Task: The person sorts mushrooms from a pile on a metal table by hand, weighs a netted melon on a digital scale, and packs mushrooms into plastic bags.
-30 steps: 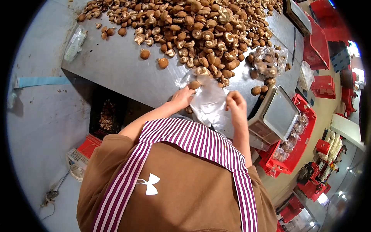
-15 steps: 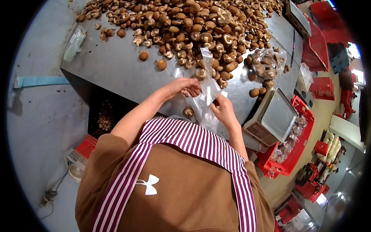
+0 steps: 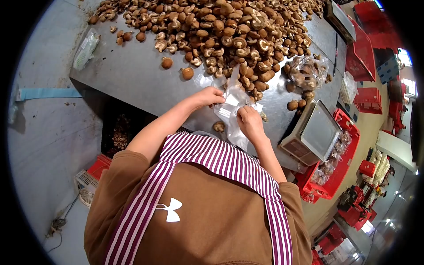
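Observation:
A clear plastic bag point(image 3: 232, 102) is stretched between my two hands above the near edge of the metal table. My left hand point(image 3: 210, 96) is closed on the bag's left side. On its other side my right hand point(image 3: 250, 118) pinches the plastic with curled fingers. Beneath the bag, a single mushroom point(image 3: 219, 126) lies close to my apron. Just past my hands rises a large heap of brown mushrooms point(image 3: 229, 31), and two loose ones lie to the left of its front edge.
Right of my hands is a filled mushroom bag point(image 3: 308, 73). A scale with a metal tray point(image 3: 319, 131) stands nearer me, beside a red crate point(image 3: 332, 187) holding several packed bags. A bundle of plastic bags point(image 3: 86, 49) lies at the table's left corner.
My left hand has shifted slightly and closed on the plastic. My right hand has turned over and curled inward. The bag, upright and narrow before, is now spread wider between them.

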`<move>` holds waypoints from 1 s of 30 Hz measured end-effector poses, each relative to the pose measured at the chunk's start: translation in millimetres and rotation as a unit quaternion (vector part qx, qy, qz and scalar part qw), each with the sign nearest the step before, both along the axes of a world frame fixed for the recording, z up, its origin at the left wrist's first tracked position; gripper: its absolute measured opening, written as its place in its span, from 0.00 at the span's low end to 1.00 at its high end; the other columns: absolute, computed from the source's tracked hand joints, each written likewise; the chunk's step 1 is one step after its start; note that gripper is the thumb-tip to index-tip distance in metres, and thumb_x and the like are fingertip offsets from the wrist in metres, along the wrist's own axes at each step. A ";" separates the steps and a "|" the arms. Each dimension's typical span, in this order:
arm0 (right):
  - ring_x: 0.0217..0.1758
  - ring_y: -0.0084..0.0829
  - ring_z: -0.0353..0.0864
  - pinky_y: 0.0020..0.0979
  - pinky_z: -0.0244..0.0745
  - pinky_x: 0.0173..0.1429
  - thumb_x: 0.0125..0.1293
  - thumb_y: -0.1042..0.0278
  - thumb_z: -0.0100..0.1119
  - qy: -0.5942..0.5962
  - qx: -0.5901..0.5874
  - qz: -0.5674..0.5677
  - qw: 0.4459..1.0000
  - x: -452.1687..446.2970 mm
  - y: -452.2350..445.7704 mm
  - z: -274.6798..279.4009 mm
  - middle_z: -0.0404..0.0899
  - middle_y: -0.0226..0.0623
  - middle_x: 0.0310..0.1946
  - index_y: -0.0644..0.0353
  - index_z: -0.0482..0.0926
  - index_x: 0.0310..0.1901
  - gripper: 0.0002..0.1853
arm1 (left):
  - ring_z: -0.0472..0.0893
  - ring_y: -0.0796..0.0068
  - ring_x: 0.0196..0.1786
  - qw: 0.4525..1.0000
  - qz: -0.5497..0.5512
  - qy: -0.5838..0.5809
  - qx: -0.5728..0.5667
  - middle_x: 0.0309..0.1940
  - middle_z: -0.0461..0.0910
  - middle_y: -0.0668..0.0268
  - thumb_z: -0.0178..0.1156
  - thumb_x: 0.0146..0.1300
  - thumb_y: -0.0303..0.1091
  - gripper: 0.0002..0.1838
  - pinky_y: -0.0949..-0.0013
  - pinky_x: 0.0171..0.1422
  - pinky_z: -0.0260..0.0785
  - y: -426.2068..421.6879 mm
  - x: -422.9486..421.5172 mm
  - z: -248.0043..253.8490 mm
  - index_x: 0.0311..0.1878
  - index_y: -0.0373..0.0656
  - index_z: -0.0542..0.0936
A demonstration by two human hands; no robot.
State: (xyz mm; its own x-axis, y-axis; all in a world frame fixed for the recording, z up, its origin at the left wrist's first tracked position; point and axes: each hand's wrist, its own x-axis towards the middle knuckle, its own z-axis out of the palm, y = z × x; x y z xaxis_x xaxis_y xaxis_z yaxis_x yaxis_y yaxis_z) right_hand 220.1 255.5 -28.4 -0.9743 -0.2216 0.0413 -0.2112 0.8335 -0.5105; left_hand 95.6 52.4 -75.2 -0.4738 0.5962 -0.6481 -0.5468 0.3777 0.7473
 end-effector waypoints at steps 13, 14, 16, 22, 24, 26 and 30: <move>0.33 0.28 0.80 0.29 0.73 0.38 0.65 0.59 0.67 -0.169 -0.175 -0.250 0.937 -32.4 -64.1 52.5 0.80 0.38 0.30 0.66 0.80 0.35 0.15 | 0.72 0.86 0.29 0.976 0.094 0.173 0.090 0.25 0.76 0.74 0.72 0.57 0.31 0.12 0.76 0.32 0.66 -24.5 39.0 26.4 0.31 0.41 0.76; 0.33 0.28 0.80 0.29 0.73 0.38 0.65 0.59 0.67 -0.169 -0.177 -0.246 0.938 -33.9 -66.0 43.1 0.80 0.38 0.30 0.66 0.80 0.35 0.15 | 0.72 0.87 0.30 0.962 0.091 0.246 0.071 0.27 0.76 0.75 0.70 0.59 0.29 0.10 0.77 0.33 0.66 -29.1 41.8 22.9 0.32 0.41 0.75; 0.32 0.22 0.75 0.26 0.69 0.36 0.65 0.62 0.67 -0.291 -0.401 -0.234 0.837 -35.2 -67.0 29.0 0.78 0.30 0.28 0.65 0.80 0.35 0.13 | 0.74 0.87 0.31 0.957 0.088 0.268 0.066 0.28 0.77 0.74 0.70 0.59 0.28 0.10 0.77 0.36 0.69 -41.3 41.5 37.8 0.33 0.40 0.76; 0.47 0.29 0.82 0.35 0.75 0.56 0.72 0.65 0.56 -0.220 -0.714 -0.279 0.603 -39.8 -48.8 40.3 0.84 0.30 0.43 0.53 0.80 0.43 0.05 | 0.75 0.82 0.23 0.958 0.275 0.079 -0.019 0.22 0.73 0.73 0.67 0.65 0.34 0.15 0.76 0.26 0.66 -116.1 21.0 10.2 0.31 0.48 0.68; 0.41 0.29 0.81 0.32 0.78 0.50 0.71 0.64 0.58 -0.198 -0.815 -0.282 0.465 -41.9 -58.3 55.0 0.83 0.30 0.39 0.54 0.78 0.43 0.05 | 0.73 0.83 0.21 0.940 0.322 0.091 -0.063 0.20 0.71 0.74 0.65 0.66 0.32 0.16 0.77 0.24 0.62 -148.0 15.0 -11.8 0.29 0.50 0.65; 0.32 0.26 0.79 0.31 0.77 0.37 0.74 0.62 0.54 -0.212 -0.809 -0.319 0.446 -45.3 -68.9 49.6 0.80 0.27 0.32 0.52 0.78 0.44 0.06 | 0.80 0.73 0.29 0.947 0.294 0.101 -0.085 0.26 0.77 0.68 0.69 0.60 0.33 0.12 0.69 0.31 0.73 -170.9 11.5 -31.3 0.35 0.44 0.72; 0.20 0.18 0.59 0.25 0.60 0.28 0.77 0.63 0.49 -0.214 -0.634 -0.287 0.685 -58.3 -109.9 47.2 0.62 0.22 0.21 0.54 0.71 0.40 0.07 | 0.71 0.55 0.68 0.896 0.092 0.417 -0.121 0.67 0.69 0.53 0.72 0.53 0.36 0.40 0.55 0.72 0.64 -154.1 12.5 56.3 0.69 0.45 0.67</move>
State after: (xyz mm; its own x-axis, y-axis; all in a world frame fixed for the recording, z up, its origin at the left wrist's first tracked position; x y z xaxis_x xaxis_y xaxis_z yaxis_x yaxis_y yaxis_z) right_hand 161.9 145.6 18.8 -0.8684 0.1533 -0.4716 0.3613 -0.4556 -0.8135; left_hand 108.1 -101.7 -18.9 -0.9296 0.3481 -0.1215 0.0950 0.5444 0.8334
